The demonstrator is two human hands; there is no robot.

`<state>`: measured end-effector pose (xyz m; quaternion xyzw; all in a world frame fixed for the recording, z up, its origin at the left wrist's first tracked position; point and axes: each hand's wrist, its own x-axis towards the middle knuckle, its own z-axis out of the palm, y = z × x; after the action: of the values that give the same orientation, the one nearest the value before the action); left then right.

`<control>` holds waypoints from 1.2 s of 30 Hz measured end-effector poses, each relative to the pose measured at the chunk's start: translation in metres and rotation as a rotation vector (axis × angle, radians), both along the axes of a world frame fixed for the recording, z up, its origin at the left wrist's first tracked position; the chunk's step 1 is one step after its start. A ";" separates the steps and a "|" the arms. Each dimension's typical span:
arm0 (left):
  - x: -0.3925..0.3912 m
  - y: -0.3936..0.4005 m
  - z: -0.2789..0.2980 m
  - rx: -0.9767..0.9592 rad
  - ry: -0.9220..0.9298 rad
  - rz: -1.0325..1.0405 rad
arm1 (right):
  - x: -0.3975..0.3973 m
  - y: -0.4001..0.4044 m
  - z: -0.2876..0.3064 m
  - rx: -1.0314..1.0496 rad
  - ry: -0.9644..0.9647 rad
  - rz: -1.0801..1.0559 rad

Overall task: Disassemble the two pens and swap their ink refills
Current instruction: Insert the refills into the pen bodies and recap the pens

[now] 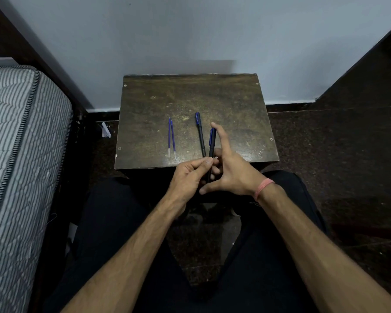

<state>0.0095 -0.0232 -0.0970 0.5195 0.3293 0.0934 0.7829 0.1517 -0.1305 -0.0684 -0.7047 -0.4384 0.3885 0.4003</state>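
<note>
Two blue ink refills (171, 137) lie side by side on the left part of a small dark wooden table (235, 109). A black pen with a blue cap (200, 133) lies to their right. A second black pen with a blue cap (212, 143) is held over the table's near edge, pointing away from me. My left hand (190, 175) pinches its lower end between thumb and fingers. My right hand (230, 168) supports it from the right, index finger stretched along the cap. Whether a small piece sits at the fingertips I cannot tell.
A striped grey mattress (20, 143) on a dark bed frame stands at the left. A pale wall (190, 37) is behind the table. A scrap of white paper (106, 130) lies on the dark floor left of the table. My legs in black trousers are below.
</note>
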 end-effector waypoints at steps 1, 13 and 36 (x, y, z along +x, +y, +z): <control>0.000 0.000 -0.001 0.008 0.008 -0.001 | 0.000 0.001 -0.001 -0.006 -0.046 0.002; -0.002 -0.002 -0.002 0.027 0.026 0.036 | -0.002 0.013 0.003 -0.079 -0.285 0.049; 0.001 -0.006 0.000 -0.001 0.014 0.069 | 0.002 0.004 0.002 -0.038 -0.323 0.014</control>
<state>0.0101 -0.0291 -0.0972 0.5081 0.3526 0.1166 0.7771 0.1540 -0.1267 -0.0669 -0.7626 -0.4944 0.2810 0.3083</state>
